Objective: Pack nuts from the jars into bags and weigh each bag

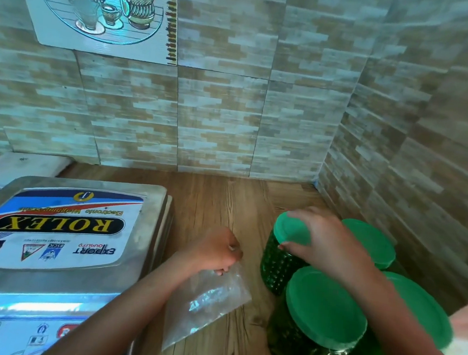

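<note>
Gripping green lid [290, 230] of rear-left jar [276, 266]: right hand [326, 242], fingers curled over rim; left hand [215, 253] pinches clear bag [208, 297] top, on counter [238, 206] beside scale [66, 233].

"ROLEX" on scale sticker [53, 226]

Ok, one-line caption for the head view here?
The right hand grips the lid of a green jar while the left hand pinches a clear bag beside the scale.

The scale pan [149, 226] at nine o'clock is dull metal, the counter [225, 199] grainy wood, the bag [208, 297] glossy plastic, the jars [275, 268] studded plastic.
</note>
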The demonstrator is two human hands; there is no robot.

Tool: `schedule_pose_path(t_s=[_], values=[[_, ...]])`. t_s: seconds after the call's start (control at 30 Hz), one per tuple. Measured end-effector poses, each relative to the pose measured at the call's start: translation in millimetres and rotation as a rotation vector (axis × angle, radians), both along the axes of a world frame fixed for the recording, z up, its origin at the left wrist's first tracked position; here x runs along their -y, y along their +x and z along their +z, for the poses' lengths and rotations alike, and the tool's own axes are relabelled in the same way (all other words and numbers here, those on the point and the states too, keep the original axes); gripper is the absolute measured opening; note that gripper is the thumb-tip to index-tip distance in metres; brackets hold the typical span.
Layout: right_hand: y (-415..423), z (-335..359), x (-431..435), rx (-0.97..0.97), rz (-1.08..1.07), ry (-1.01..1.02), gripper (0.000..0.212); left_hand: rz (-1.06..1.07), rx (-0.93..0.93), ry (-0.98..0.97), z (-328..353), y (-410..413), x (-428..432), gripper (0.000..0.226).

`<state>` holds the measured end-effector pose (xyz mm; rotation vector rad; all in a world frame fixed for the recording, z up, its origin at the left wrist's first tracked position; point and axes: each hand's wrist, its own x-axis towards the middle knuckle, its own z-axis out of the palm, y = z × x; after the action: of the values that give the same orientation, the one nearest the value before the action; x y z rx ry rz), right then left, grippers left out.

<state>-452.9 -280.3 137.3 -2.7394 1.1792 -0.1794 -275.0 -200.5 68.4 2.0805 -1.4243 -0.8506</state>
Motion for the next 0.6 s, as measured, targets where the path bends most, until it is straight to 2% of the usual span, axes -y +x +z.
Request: schedule_pose_path(t_s=[0.1,0.17,0.27,0.4,0.6], values=[[6.4,2.4,32.2,-0.261,-0.045,0.054,0.110,0.019,-0.025,0.012,-6.2,-6.4,10.7,0.024],[9.8,4.5,46.3,-0.328,0.006,0.110,0.119,0.014,-0.018,0.015,-8.5,-8.2,15.2,0.033],[12.9,6.1,54.6,-0.330,0.066,0.165,0.120,-0.019,0.041,-0.007,-7.9,-7.0,19.6,0.040],[14.3,4.3,57.0,-0.306,0.094,0.095,0.121,-0.045,0.241,-0.097,2.8,-1.6,25.2,0.039],[27.5,-4.6,49.4,-0.165,0.116,0.091,0.120,-0.059,0.316,-0.305,18.0,-3.6,33.4,0.038]])
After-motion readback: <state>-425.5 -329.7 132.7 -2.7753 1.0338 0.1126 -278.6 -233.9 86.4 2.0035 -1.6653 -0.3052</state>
